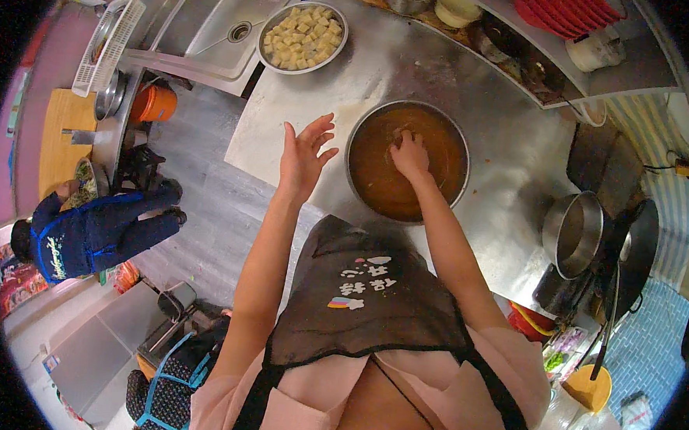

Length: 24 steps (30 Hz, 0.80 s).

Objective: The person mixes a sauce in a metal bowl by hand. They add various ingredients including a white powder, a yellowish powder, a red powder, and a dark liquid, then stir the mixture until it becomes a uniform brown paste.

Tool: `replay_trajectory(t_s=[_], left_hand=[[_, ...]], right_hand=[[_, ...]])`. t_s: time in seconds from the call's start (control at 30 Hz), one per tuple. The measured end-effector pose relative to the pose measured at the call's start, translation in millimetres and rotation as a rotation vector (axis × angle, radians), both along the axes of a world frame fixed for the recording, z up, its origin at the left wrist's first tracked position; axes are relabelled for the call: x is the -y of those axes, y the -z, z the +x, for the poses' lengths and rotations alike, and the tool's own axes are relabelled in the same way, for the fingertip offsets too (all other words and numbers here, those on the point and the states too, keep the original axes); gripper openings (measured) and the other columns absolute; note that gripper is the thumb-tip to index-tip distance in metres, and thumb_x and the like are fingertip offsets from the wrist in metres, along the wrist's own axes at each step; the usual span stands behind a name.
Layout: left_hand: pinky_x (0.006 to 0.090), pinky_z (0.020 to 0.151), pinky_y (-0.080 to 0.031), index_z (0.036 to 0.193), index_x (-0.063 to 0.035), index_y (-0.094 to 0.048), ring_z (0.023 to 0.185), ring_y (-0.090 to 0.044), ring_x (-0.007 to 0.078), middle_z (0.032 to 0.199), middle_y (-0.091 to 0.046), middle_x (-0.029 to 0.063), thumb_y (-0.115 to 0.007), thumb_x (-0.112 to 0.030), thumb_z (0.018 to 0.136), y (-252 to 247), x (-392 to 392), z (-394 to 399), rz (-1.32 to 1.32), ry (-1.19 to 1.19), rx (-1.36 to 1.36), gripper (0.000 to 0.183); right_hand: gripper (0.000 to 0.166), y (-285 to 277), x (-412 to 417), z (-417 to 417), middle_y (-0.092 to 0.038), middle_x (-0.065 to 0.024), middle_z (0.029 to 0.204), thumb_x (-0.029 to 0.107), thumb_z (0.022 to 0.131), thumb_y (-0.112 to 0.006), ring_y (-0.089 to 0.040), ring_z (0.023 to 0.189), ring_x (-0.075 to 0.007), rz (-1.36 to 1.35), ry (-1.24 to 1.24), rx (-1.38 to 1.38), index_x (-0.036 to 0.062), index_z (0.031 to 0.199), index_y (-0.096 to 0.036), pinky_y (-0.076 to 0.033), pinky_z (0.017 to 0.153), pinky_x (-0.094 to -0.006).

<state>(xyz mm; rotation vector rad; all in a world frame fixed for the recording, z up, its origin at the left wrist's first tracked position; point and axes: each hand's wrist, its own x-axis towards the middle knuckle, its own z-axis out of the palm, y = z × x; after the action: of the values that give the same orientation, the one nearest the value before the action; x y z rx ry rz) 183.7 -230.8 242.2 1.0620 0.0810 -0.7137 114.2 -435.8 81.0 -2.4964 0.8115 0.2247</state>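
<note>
A wide round metal basin of brown liquid or paste stands on the stainless steel worktop in front of me. My right hand reaches into it, with the fingertips in the brown contents; a brownish lump shows at the fingers, but whether they grip it I cannot tell. To the left of the basin, my left hand is raised above the worktop's edge, fingers spread and holding nothing. Beyond it, near the sink, sits a metal bowl of pale yellow cubes in liquid.
A steel sink adjoins the worktop at the upper left. Metal pot and black wok stand at right. Red baskets rest on the shelf. One person works at the far left; another is at the lower left.
</note>
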Motion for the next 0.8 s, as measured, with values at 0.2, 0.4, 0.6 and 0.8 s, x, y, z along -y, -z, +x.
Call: replay_trajectory(t_s=[0.2,0.4,0.6,0.8], left_hand=[[0.0339,0.083,-0.037,0.111,-0.0098,-0.054,0.096,-0.041,0.0199,0.104,-0.047,0.0067,-0.022,-0.05,0.089,-2.5,16.2,-9.2,0.246,0.117,0.326,0.056],[0.0364,0.074,-0.041,0.094,-0.0109,-0.062,0.086,-0.045,0.0287,0.093,-0.046,0.0127,-0.056,-0.027,0.079,7.0,43.5,-42.6,0.95,0.408,1.33,0.023],[0.0388,0.073,-0.041,0.101,-0.0102,-0.059,0.083,-0.047,0.0312,0.09,-0.047,0.0138,-0.055,-0.029,0.079,5.4,61.4,-55.4,0.869,0.613,1.394,0.029],[0.0369,0.064,-0.044,0.105,-0.0102,-0.055,0.073,-0.053,0.0274,0.082,-0.051,0.0119,-0.058,-0.029,0.079,31.8,28.7,-31.7,1.05,0.341,1.019,0.032]], right_hand=[[0.033,10.6,8.3,-6.8,-0.051,-0.0124,0.104,0.024,0.082,-0.052,-0.052,0.089,-0.0223,0.604,0.292,0.275,0.007,0.11,-0.051,-0.042,0.075,-0.0313],[0.033,-64.3,-6.1,-13.7,-0.054,-0.0057,0.099,0.019,0.081,-0.052,-0.05,0.087,-0.0143,1.136,0.536,0.58,0.0058,0.11,-0.051,-0.04,0.071,-0.0258],[0.034,-55.0,-4.1,-12.5,-0.055,-0.014,0.103,0.019,0.076,-0.056,-0.051,0.096,-0.026,0.932,0.476,0.434,0.0061,0.107,-0.053,-0.042,0.081,-0.0344],[0.042,-37.7,26.2,-42.4,-0.047,-0.0183,0.114,0.026,0.076,-0.056,-0.046,0.105,-0.0331,0.244,0.26,0.251,0.0053,0.112,-0.047,-0.042,0.085,-0.0403]])
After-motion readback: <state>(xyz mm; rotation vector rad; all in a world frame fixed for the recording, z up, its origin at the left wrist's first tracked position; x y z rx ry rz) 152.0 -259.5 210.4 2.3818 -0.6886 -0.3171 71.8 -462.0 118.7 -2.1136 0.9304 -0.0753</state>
